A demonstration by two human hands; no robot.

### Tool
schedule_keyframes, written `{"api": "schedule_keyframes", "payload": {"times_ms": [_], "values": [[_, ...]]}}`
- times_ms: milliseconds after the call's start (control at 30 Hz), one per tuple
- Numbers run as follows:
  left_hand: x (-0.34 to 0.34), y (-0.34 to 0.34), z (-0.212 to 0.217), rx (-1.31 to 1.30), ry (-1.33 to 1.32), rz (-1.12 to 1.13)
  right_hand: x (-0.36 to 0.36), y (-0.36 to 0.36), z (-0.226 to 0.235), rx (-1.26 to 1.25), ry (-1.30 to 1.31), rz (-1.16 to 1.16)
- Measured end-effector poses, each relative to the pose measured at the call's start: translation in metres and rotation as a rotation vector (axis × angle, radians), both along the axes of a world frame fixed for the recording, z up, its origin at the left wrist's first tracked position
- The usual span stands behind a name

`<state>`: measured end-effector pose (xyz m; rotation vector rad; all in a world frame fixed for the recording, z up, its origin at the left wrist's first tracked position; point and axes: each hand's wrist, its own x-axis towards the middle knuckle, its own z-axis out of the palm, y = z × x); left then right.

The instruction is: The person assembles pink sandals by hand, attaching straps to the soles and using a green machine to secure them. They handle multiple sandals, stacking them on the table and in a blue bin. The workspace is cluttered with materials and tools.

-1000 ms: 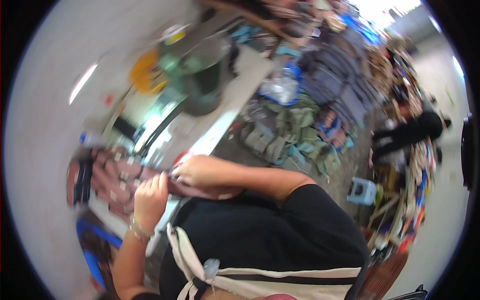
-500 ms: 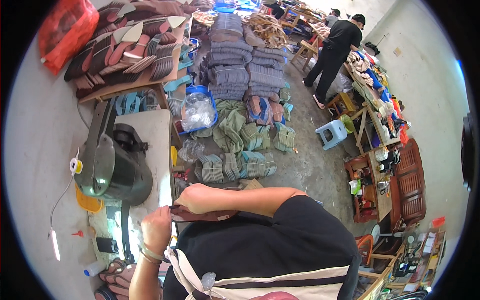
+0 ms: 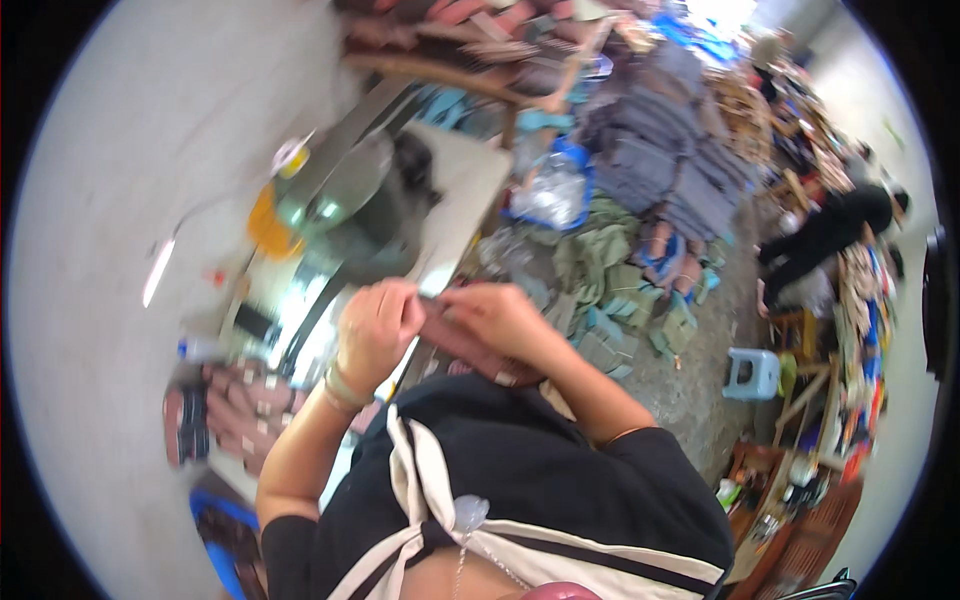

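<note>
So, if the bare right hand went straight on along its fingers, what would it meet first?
Probably the bare left hand, closed on one end of the flat, long reddish-brown piece beside the right hand; blur leaves depth between the hands unclear.

Long brownish-pink pc (image 3: 472,346), slants down to R, top end in L hand (image 3: 380,325), R hand (image 3: 500,318) at edge.

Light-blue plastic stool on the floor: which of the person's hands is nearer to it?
Right. The right hand is left of the light-blue plastic stool in the picture; the left hand is farther left, beyond the right hand.
</note>
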<state>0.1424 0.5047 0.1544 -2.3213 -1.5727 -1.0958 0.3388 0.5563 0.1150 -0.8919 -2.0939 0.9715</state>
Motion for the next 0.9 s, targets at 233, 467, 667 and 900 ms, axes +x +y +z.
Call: {"api": "schedule_keyframes", "payload": {"times_ms": [233,467,667,900], "values": [[-0.022,-0.059,0.008,-0.282,-0.989,0.147,-0.053,-0.004,0.037,0.095,0.133,0.186],[-0.027,-0.091,0.011,-0.195,-0.819,0.338,-0.099,-0.008,0.034,0.061,0.265,0.430],[-0.032,-0.099,0.005,-0.095,-0.758,0.539,-0.134,-0.012,0.017,0.309,0.384,0.488],[-0.039,-0.101,-0.003,-0.044,-0.798,0.641,-0.154,-0.021,0.017,-0.026,0.327,0.488]]}}
